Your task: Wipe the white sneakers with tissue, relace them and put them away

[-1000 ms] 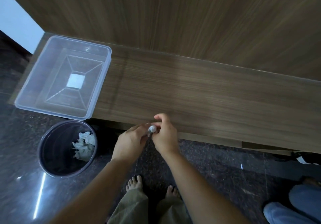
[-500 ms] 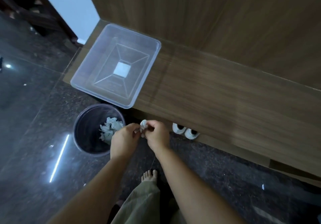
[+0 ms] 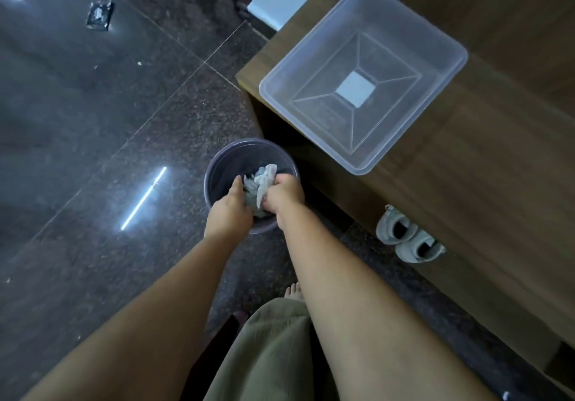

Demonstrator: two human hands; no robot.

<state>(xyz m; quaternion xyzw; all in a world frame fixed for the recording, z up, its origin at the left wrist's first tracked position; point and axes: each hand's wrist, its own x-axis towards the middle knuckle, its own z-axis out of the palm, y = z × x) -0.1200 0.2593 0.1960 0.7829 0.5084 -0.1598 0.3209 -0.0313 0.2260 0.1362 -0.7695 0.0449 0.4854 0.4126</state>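
A round dark waste bin [image 3: 227, 158] stands on the floor at the corner of the wooden bench. Both my hands hover over its mouth. My right hand [image 3: 284, 194] is closed around a crumpled white tissue [image 3: 264, 180] that sticks out above the fist. My left hand [image 3: 228, 211] is close beside it, thumb up, fingers curled toward the tissue; whether it also grips is unclear. More crumpled tissue lies inside the bin under my hands. The pair of white sneakers [image 3: 407, 239] sits on the floor, half tucked under the bench, to the right of the bin.
A clear plastic tub [image 3: 311, 58] rests upside up on the wooden bench [image 3: 485, 183], empty. Dark polished stone floor [image 3: 93, 120] spreads to the left. My bare foot [image 3: 294, 291] and olive trouser leg show below my arms.
My view has swung left and down. Both hands moved from the bench edge to above the bin, carrying the tissue. The sneakers under the bench have come into sight.
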